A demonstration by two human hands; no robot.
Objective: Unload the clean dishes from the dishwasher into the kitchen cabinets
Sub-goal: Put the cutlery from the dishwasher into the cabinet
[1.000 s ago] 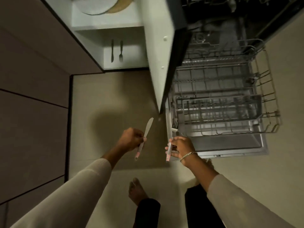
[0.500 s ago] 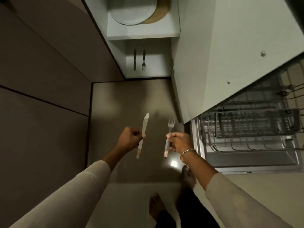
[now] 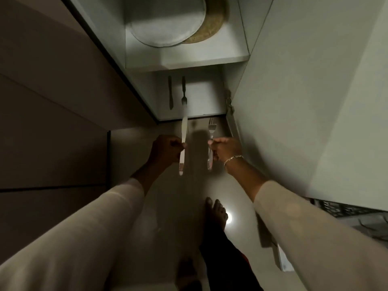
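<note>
a person's left hand [image 3: 165,151] curls round the middle of a silver table knife [image 3: 184,128] with a red-marked handle, its blade pointing to 12 o'clock. the right hand [image 3: 227,151], a gold chain bracelet [image 3: 233,159] at the wrist, pinches a silver fork [image 3: 211,131] with a matching handle, tines also to 12 o'clock. the 2 pieces hang side by side, apart, over the pale floor [image 3: 130,154] at the front edge of an open white cabinet [image 3: 189,64].

on its lower shelf [image 3: 205,97], at 12 o'clock from the hands, a dark knife [image 3: 170,93] and a dark fork [image 3: 184,91] lie parallel, close but not touching. on the shelf above, a round grey plate [image 3: 165,19] overlaps a round woven straw mat [image 3: 214,24] at its 3 o'clock side. the white cabinet door [image 3: 315,91] stands open at 2 o'clock. a corner of the dishwasher's wire rack [image 3: 344,211] shows at 4 o'clock, and a bare foot [image 3: 216,213] at 6 o'clock.
</note>
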